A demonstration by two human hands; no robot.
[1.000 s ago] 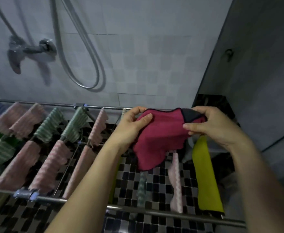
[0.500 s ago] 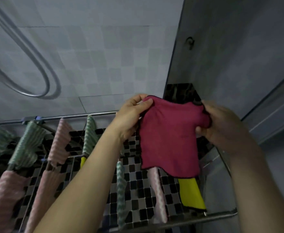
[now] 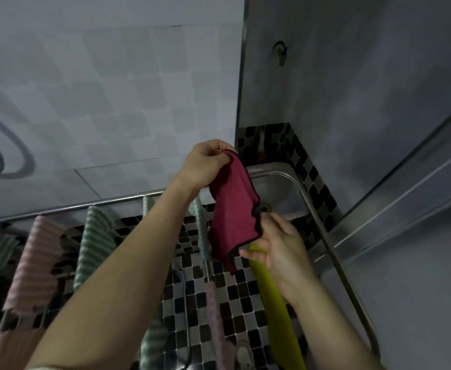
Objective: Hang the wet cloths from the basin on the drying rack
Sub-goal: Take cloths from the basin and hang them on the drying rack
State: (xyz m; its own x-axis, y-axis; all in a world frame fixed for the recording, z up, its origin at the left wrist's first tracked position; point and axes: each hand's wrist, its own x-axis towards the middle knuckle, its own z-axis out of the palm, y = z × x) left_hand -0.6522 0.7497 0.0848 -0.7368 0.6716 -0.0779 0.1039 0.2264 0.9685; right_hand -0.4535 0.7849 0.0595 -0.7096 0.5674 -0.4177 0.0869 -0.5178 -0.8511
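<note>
Room: tiled wall (image 3: 112, 102), drying rack (image 3: 85, 205) below.
Magenta cloth (image 3: 232, 214): held above the drying rack, beside basin (image 3: 280, 182).
Left hand (image 3: 205, 164): pinches top corner.
Right hand (image 3: 280, 249): pinches lower hem.
Handling: likely limp, water-heavy; grip corners.

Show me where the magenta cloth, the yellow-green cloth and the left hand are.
magenta cloth (image 3: 232, 214), head view, middle of the hanging fabric.
yellow-green cloth (image 3: 272, 300), head view, middle of the strip.
left hand (image 3: 205, 164), head view, back of the hand.
</note>
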